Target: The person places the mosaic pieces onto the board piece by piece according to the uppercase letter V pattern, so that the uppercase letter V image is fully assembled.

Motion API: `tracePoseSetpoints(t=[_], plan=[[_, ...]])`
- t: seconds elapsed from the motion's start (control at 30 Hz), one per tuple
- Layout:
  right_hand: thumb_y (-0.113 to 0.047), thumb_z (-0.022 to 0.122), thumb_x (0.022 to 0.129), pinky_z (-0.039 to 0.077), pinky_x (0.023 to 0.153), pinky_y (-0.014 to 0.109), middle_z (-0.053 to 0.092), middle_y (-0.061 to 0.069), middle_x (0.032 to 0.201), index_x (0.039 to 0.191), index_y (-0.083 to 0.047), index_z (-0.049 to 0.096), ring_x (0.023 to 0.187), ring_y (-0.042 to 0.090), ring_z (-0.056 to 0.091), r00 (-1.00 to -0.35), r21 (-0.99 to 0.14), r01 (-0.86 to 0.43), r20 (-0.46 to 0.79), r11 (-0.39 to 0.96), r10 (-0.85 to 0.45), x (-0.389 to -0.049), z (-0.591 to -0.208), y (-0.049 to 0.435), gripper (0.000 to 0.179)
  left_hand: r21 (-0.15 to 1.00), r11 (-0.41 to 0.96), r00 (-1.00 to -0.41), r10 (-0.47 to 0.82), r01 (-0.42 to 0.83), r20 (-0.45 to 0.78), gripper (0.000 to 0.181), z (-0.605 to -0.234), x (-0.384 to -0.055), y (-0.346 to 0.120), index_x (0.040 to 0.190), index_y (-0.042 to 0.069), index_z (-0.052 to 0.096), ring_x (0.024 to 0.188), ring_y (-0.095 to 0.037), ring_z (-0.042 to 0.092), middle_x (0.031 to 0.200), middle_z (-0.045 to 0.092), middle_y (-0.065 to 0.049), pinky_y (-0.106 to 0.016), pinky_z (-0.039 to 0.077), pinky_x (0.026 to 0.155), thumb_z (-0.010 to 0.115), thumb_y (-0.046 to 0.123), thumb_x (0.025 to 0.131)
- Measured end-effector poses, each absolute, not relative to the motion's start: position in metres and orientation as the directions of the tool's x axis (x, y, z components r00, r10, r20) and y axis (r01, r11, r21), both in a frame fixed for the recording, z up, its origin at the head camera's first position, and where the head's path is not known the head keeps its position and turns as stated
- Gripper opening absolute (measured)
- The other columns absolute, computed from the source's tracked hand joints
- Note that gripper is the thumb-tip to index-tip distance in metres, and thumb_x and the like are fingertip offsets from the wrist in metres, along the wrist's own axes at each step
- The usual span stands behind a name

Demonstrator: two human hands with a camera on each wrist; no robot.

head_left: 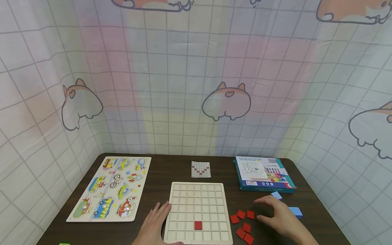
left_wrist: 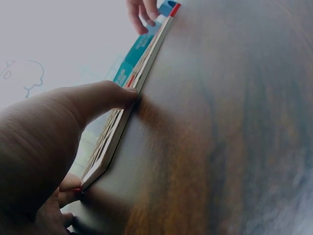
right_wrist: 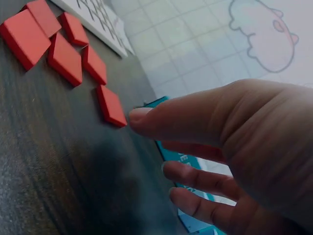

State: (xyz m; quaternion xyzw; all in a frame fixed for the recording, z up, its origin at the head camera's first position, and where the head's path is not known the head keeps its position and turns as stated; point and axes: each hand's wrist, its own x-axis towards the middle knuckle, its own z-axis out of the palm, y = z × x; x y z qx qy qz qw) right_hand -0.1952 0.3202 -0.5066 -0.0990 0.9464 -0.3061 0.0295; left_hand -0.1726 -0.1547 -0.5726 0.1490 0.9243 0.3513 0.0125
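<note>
A pale grid board [head_left: 182,217] lies on the table with one red square tile [head_left: 198,225] in a cell of its second row from the front. My left hand [head_left: 154,224] rests at the board's near left corner, fingers along the left edge and thumb [left_wrist: 110,95] against the front edge. Right of the board lie several loose red tiles [head_left: 246,227]. My right hand [head_left: 280,217] is just right of them, thumb and fingers apart with nothing between them. In the right wrist view, the thumb tip is close by the nearest red tile [right_wrist: 111,106].
Behind the board lies a small pattern card [head_left: 200,169]. A flat teal box [head_left: 264,174] sits at back right, with blue pieces [head_left: 295,212] near my right hand. On the left is a vehicle puzzle board [head_left: 111,190]. A patterned curtain [head_left: 177,85] surrounds the table.
</note>
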Motion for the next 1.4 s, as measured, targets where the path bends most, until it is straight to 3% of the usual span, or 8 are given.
tracePoseSetpoints(t=[0.1, 0.2, 0.7, 0.93, 1.17, 1.4], plan=[[-0.024, 0.094, 0.090, 0.063, 0.096, 0.039, 0.073, -0.001, 0.130, 0.129, -0.018, 0.077, 0.116, 0.021, 0.069, -0.974, -0.566, -0.187, 0.000, 0.803, -0.226, -0.197, -0.511, 0.321, 0.044, 0.654, 0.707, -0.955, 0.285, 0.269, 0.085, 0.132, -0.571, -0.171, -0.155, 0.168, 0.007, 0.048, 0.164, -0.056, 0.034, 0.174, 0.048, -0.017, -0.081, 0.030, 0.128, 0.091, 0.080, 0.066], [-0.025, 0.095, 0.088, 0.060, 0.090, 0.031, 0.072, -0.002, 0.128, 0.129, -0.020, 0.077, 0.111, 0.017, 0.067, -0.974, -0.552, -0.174, -0.027, 0.816, -0.226, -0.200, -0.516, 0.321, 0.044, 0.651, 0.709, -0.954, 0.287, 0.271, 0.084, 0.132, -0.570, -0.170, -0.155, 0.168, 0.008, 0.047, 0.164, -0.056, 0.034, 0.174, 0.047, -0.017, -0.081, 0.031, 0.128, 0.092, 0.079, 0.067], [-0.035, 0.093, 0.091, 0.054, 0.082, 0.026, 0.071, -0.011, 0.114, 0.117, -0.029, 0.082, 0.099, 0.009, 0.059, -0.970, -0.554, -0.175, -0.043, 0.814, -0.238, -0.206, -0.526, 0.309, 0.029, 0.645, 0.706, -0.947, 0.306, 0.291, 0.092, 0.131, -0.572, -0.173, -0.156, 0.168, 0.007, 0.047, 0.163, -0.056, 0.035, 0.174, 0.047, -0.018, -0.080, 0.032, 0.128, 0.090, 0.079, 0.068], [-0.035, 0.092, 0.092, 0.056, 0.086, 0.029, 0.070, -0.012, 0.109, 0.110, -0.031, 0.082, 0.100, 0.012, 0.061, -0.976, -0.548, -0.128, -0.079, 0.826, -0.204, -0.207, -0.526, 0.305, 0.020, 0.664, 0.682, -0.940, 0.326, 0.307, 0.101, 0.129, -0.570, -0.173, -0.159, 0.169, 0.006, 0.046, 0.163, -0.058, 0.033, 0.175, 0.045, -0.019, -0.083, 0.030, 0.127, 0.090, 0.076, 0.070], [-0.032, 0.092, 0.093, 0.056, 0.083, 0.025, 0.072, -0.012, 0.108, 0.109, -0.030, 0.082, 0.098, 0.010, 0.062, -0.981, -0.556, -0.110, -0.071, 0.824, -0.179, -0.205, -0.524, 0.304, 0.019, 0.675, 0.672, -0.937, 0.340, 0.304, 0.084, 0.128, -0.567, -0.173, -0.162, 0.169, 0.004, 0.044, 0.163, -0.061, 0.032, 0.175, 0.044, -0.022, -0.086, 0.026, 0.127, 0.090, 0.073, 0.073], [-0.032, 0.092, 0.094, 0.061, 0.092, 0.028, 0.074, -0.015, 0.109, 0.110, -0.032, 0.080, 0.103, 0.006, 0.067, -0.983, -0.570, -0.143, -0.014, 0.809, -0.183, -0.202, -0.518, 0.298, 0.020, 0.670, 0.691, -0.947, 0.315, 0.273, 0.060, 0.127, -0.566, -0.171, -0.161, 0.168, 0.006, 0.047, 0.164, -0.057, 0.032, 0.176, 0.045, -0.018, -0.086, 0.019, 0.129, 0.091, 0.074, 0.071]])
